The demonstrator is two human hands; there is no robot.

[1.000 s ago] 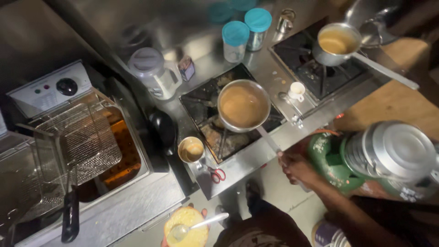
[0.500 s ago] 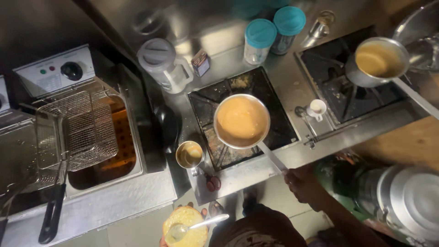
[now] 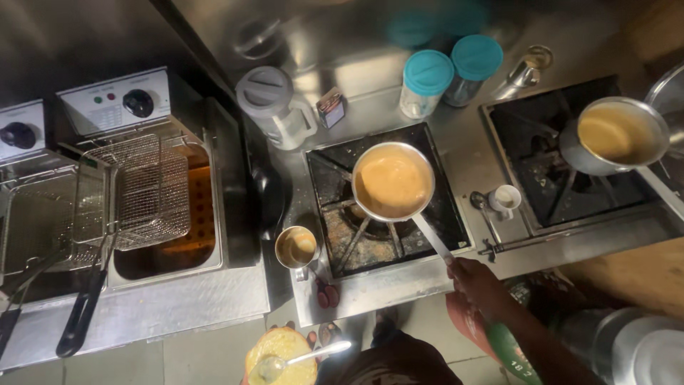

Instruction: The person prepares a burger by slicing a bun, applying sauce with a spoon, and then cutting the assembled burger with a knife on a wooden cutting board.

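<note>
My right hand [image 3: 476, 284] grips the end of the long handle of a steel saucepan [image 3: 392, 182] full of tan liquid. The pan sits on the middle gas burner [image 3: 388, 239]. At the bottom edge my left hand [image 3: 312, 336] is mostly hidden beneath a round yellow bowl-like thing [image 3: 281, 355] that it holds up; only fingertips show. A metal spoon [image 3: 313, 353] lies across it. A small steel cup [image 3: 296, 247] of brown liquid stands just left of the burner.
A second saucepan [image 3: 616, 135] of tan liquid sits on the right burner, with a small white cup [image 3: 504, 199] between the burners. Behind are a white jug [image 3: 274, 107] and two teal-lidded jars [image 3: 426, 82]. A fryer with wire baskets [image 3: 146, 189] stands left. A green gas cylinder [image 3: 509, 349] is below.
The view has swung and moved closer, so the stove sits more to the right and larger. My right hand stays at the saucepan handle's end; the yellow thing stays in my left.
</note>
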